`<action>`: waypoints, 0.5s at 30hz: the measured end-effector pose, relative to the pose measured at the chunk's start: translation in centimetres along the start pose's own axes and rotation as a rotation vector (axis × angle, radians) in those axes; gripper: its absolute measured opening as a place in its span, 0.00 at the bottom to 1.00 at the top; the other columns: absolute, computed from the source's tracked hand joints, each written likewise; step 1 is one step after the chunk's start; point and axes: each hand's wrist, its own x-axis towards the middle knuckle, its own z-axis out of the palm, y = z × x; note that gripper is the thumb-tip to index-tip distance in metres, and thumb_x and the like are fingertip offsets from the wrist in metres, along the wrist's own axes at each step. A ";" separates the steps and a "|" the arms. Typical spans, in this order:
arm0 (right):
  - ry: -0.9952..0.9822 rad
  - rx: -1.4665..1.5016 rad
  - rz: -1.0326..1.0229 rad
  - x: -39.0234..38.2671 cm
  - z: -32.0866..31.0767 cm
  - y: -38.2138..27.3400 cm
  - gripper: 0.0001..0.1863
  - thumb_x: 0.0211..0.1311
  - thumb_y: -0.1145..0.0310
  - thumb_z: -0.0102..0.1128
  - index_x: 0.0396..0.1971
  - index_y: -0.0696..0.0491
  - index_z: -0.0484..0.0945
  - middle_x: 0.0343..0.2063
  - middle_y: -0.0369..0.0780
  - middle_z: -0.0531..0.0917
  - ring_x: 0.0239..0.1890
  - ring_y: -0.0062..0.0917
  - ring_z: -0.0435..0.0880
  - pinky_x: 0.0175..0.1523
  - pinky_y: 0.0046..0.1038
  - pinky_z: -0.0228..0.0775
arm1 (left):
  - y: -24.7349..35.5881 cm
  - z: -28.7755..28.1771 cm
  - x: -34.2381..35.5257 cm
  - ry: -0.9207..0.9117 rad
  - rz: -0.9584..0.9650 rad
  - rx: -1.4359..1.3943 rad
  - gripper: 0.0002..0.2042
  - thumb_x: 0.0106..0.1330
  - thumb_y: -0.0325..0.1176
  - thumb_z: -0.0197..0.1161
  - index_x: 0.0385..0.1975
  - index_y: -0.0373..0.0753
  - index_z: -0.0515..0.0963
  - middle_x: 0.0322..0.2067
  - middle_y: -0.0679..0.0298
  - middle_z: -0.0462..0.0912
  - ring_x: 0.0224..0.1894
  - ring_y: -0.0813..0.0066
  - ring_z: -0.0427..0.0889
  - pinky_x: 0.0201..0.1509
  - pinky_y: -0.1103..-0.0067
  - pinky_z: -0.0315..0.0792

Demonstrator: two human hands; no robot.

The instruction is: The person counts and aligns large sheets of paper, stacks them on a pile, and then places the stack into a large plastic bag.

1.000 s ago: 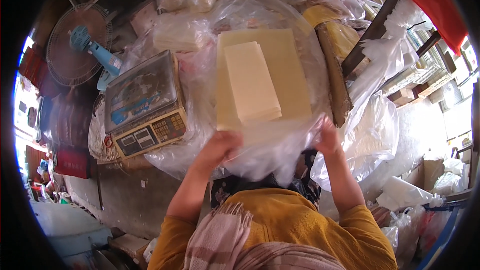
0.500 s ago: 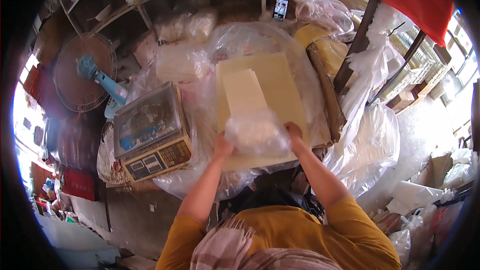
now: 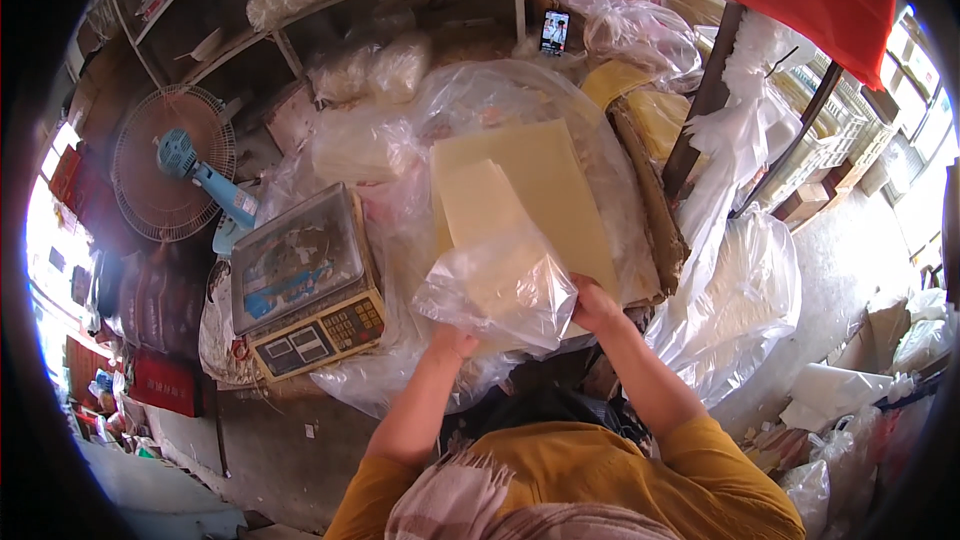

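A clear plastic bag [image 3: 455, 285] is stretched between my two hands, over the near end of a pale, narrow stack of flat sheets [image 3: 482, 198]. The stack lies on a larger yellowish board or sheet pile [image 3: 565, 175]. My left hand [image 3: 455, 340] is closed on the bag's lower left edge, its fingers partly covered by the film. At the bag's right edge my right hand [image 3: 594, 304] pinches the plastic. The far end of the stack sticks out of the bag, while its near part shows through the film.
To the left stands a weighing scale [image 3: 300, 255], with a blue fan [image 3: 215, 180] behind it. Wrapped pale bundles [image 3: 365, 135] lie beyond. A cardboard box edge [image 3: 650, 200] borders the right side, near a post [image 3: 712, 105] with hanging plastic. A lit phone [image 3: 554, 32] stands behind.
The plastic bag has spread wider and now covers more of the stack's near end. My left hand has come down toward me, and the stack sits slightly turned.
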 end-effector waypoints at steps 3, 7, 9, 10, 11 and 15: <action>-0.117 0.378 0.040 -2.6 1.9 1.2 0.21 0.66 0.59 0.46 0.50 0.59 0.71 0.44 0.41 0.80 0.44 0.28 0.80 0.52 0.32 0.72 | -0.9 7.3 -1.6 0.181 0.044 -0.219 0.24 0.65 0.35 0.54 0.61 0.40 0.59 0.59 0.60 0.66 0.58 0.66 0.68 0.61 0.68 0.67; -0.145 0.542 -0.001 -4.5 2.7 2.9 0.20 0.65 0.59 0.47 0.49 0.58 0.72 0.44 0.41 0.80 0.44 0.28 0.80 0.52 0.32 0.72 | -4.2 6.8 -3.0 0.159 0.040 -0.242 0.18 0.65 0.30 0.53 0.55 0.39 0.67 0.51 0.60 0.74 0.51 0.67 0.74 0.54 0.70 0.71; -0.149 0.562 -0.010 -5.0 3.2 3.2 0.19 0.65 0.60 0.47 0.49 0.58 0.72 0.44 0.41 0.80 0.44 0.28 0.80 0.51 0.32 0.72 | -7.0 0.3 -3.4 0.173 0.015 0.428 0.11 0.63 0.27 0.53 0.46 0.38 0.72 0.41 0.63 0.77 0.43 0.69 0.77 0.47 0.73 0.72; -0.153 0.564 -0.006 -5.2 3.7 3.4 0.19 0.65 0.60 0.47 0.49 0.58 0.72 0.43 0.41 0.80 0.44 0.28 0.80 0.51 0.32 0.72 | -8.1 -3.0 -3.6 0.185 0.012 0.652 0.10 0.63 0.26 0.53 0.42 0.38 0.74 0.38 0.64 0.79 0.41 0.70 0.77 0.45 0.75 0.72; -0.169 0.558 0.015 -5.1 4.7 3.7 0.19 0.65 0.60 0.47 0.48 0.58 0.72 0.43 0.41 0.80 0.44 0.28 0.80 0.51 0.32 0.72 | -8.9 -6.6 -3.5 0.364 0.098 0.790 0.07 0.61 0.24 0.53 0.38 0.38 0.74 0.32 0.65 0.78 0.36 0.71 0.77 0.41 0.76 0.71; -0.117 0.583 -0.058 -5.7 3.1 2.6 0.18 0.65 0.60 0.48 0.47 0.57 0.73 0.43 0.41 0.80 0.43 0.28 0.80 0.50 0.32 0.72 | 2.4 6.3 -2.0 0.356 0.455 0.718 0.11 0.55 0.26 0.61 0.39 0.37 0.75 0.37 0.64 0.77 0.40 0.73 0.74 0.44 0.77 0.69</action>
